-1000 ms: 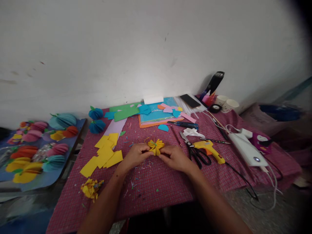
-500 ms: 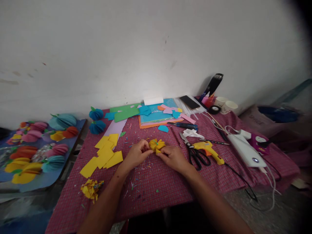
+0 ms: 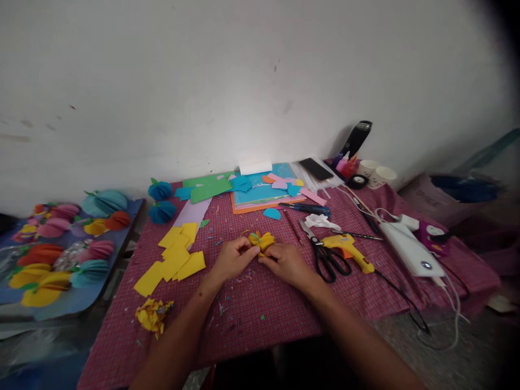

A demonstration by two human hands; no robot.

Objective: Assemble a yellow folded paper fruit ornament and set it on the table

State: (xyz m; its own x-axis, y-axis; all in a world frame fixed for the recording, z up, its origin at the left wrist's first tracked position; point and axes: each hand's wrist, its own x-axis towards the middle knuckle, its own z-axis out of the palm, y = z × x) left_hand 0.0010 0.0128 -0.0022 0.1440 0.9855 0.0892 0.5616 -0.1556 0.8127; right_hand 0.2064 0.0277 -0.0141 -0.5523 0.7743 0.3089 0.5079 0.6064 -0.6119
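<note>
At frame centre, the left hand (image 3: 232, 260) and right hand (image 3: 285, 263) pinch a pleated yellow paper flower (image 3: 261, 240) over checked red cloth (image 3: 260, 309).

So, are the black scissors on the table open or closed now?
Open. The scissors lie flat on the checked cloth, blades spread apart in a V, beside the yellow glue gun. No hand touches them.
</note>
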